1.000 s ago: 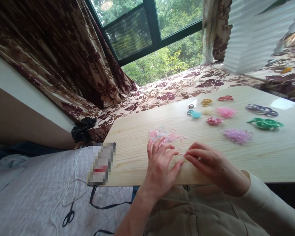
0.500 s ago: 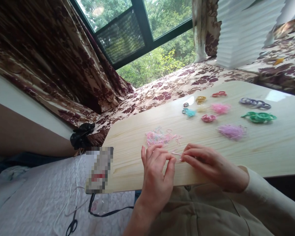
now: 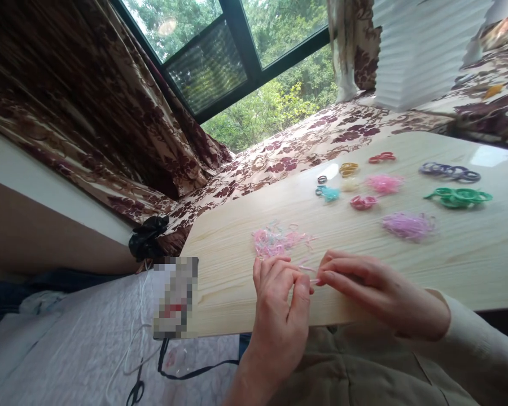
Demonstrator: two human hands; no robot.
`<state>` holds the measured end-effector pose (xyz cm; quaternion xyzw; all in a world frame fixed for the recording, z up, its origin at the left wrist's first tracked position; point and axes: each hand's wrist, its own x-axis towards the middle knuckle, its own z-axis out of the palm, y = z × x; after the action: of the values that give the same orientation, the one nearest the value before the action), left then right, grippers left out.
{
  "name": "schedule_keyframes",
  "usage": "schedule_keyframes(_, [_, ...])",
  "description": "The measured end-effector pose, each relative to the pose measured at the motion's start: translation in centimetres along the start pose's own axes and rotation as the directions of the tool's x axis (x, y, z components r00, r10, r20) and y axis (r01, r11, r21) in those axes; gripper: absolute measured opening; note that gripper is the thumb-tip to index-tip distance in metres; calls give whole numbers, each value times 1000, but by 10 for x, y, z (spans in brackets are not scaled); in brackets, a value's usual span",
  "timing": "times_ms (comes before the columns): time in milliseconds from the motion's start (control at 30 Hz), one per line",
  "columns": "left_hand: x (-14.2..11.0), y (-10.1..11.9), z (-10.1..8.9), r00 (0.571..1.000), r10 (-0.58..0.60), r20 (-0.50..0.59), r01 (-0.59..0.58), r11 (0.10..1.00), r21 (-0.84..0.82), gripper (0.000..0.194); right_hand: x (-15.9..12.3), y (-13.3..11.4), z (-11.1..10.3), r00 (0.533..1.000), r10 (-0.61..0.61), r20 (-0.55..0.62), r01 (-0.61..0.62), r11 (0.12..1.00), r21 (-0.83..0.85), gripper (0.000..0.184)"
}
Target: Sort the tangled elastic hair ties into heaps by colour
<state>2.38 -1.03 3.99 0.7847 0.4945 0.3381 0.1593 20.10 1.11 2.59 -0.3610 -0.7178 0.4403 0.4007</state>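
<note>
Our left hand point(image 3: 279, 304) and right hand point(image 3: 370, 288) pinch a thin pale-pink band point(image 3: 315, 281) between pressed fingertips, near the front edge of the tabletop point(image 3: 220, 276). Farther back on the tabletop, a pastel band pile point(image 3: 273, 241) lies just beyond our left hand; lilac bands point(image 3: 408, 226), green rings point(image 3: 461, 197) and purple rings point(image 3: 449, 171) occupy the tabletop's right side. At its left edge sits a pixelated, unreadable slab point(image 3: 174, 304), bare wood alongside.

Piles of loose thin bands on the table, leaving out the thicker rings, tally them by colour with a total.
Mixed pastel pile: 1
Lilac pile: 1
Pink pile: 1
Turquoise pile: 1
Cream pile: 1
Total: 5 piles
</note>
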Motion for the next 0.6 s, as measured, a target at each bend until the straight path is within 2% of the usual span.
schedule_keyframes(167, [0,1,0,999,-34,-8,33,999,-33,26,-2,8,1,999,-11,-42,12,999,30,40])
schedule_keyframes(333, [0,-1,0,999,-41,-34,39,999,-36,25,-4,14,4,995,4,-102,-8,999,-38,40])
schedule_keyframes(600, [0,-1,1,999,-26,-38,25,1000,-18,23,-1,11,8,988,-62,-145,46,993,-108,32])
